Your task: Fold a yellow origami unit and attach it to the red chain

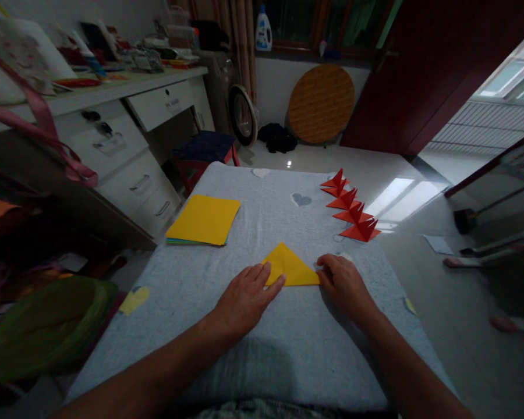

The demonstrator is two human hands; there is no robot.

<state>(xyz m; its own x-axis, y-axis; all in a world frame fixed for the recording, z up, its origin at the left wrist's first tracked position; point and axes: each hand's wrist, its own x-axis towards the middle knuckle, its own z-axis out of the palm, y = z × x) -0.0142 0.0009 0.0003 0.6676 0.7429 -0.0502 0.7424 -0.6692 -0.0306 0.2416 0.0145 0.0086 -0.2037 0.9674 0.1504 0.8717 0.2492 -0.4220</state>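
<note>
Two hands (pixel 244 294) (pixel 344 284) seemingly at paper (pixel 289 269) edges

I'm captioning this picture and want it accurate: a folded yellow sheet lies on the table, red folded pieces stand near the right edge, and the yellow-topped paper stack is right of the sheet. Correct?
Not quite: the head view shows the yellow-topped paper stack left of the folded yellow sheet. The red folded pieces do stand near the right edge.

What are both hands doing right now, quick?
Left hand: open, laid over the left side of the folded yellow paper.
Right hand: fingers curled at the paper's right corner; whether it grips can't be told.
</note>
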